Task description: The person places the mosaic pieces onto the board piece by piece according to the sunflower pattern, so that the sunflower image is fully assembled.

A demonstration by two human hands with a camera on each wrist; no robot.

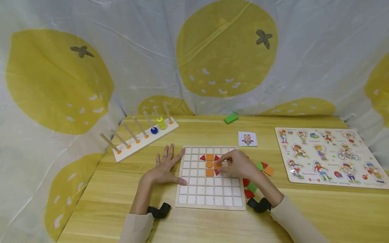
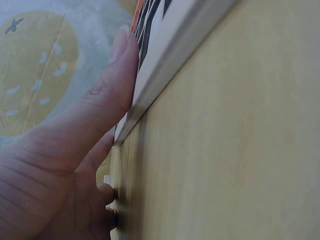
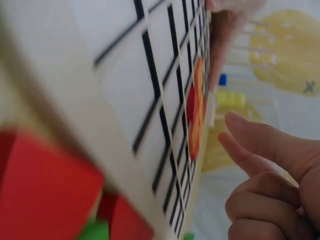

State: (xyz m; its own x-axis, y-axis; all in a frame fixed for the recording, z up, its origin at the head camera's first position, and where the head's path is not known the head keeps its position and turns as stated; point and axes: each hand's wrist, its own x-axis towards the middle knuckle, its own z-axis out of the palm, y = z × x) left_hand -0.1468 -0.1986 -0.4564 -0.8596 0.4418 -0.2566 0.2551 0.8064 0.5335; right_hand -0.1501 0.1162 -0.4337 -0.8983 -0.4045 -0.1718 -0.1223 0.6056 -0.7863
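Note:
A white wooden grid board (image 1: 197,200) lies between the hands. On its upper middle are orange squares (image 1: 209,157), an orange round piece (image 1: 209,164) and several red triangles (image 1: 203,157). My right hand (image 1: 238,165) is over the board's right half, index finger extended to an orange piece beside the round one, thumb near a red triangle (image 1: 216,172). In the right wrist view, the thumb and index finger (image 3: 257,142) are apart with nothing visible between them. My left hand (image 1: 161,170) spreads its fingers along the board's left edge, thumb (image 2: 102,95) resting against the board.
Right of the board lie loose red (image 1: 249,194), green and orange (image 1: 269,170) pieces. A pattern card (image 1: 247,143) and a green block (image 1: 231,118) sit behind. A peg rack (image 1: 146,141) stands back left; a sports puzzle board (image 1: 310,155) lies right.

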